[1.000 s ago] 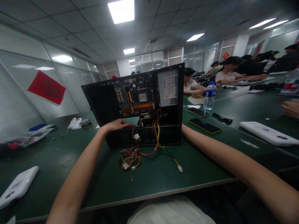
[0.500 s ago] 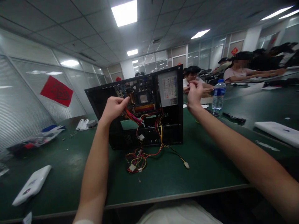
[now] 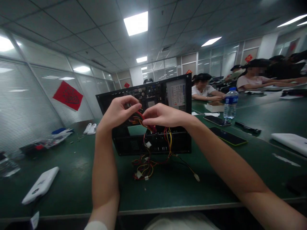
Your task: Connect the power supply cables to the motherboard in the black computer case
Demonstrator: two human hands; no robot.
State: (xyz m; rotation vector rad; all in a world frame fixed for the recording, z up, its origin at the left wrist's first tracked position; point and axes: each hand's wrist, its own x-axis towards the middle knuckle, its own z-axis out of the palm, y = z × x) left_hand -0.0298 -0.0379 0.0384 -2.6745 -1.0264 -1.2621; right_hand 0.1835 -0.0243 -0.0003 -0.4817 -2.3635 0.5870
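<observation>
A black computer case (image 3: 124, 145) stands upright on the green table, its open side facing me. Inside it are a motherboard (image 3: 151, 97) and, at the upper right, a silver power supply (image 3: 176, 92). My left hand (image 3: 121, 111) is closed on a bundle of power cables (image 3: 139, 118) in front of the motherboard. My right hand (image 3: 165, 115) pinches the same red and orange bundle just to the right, close to the left fingertips. The bundle's end is hidden by my fingers. Looser cables with white connectors (image 3: 139, 174) hang from the case and lie on the table.
At the right are a water bottle (image 3: 230, 103), two phones, one of them with a green-edged case (image 3: 227, 135), and a white device (image 3: 290, 143). Another white device (image 3: 40, 185) lies at the left, with plastic bags (image 3: 43, 142) behind it. Other people sit across the table.
My right hand has moved left from beside the case's upper right corner onto the cable bundle. My left hand keeps hold of the cables. The view has shifted slightly.
</observation>
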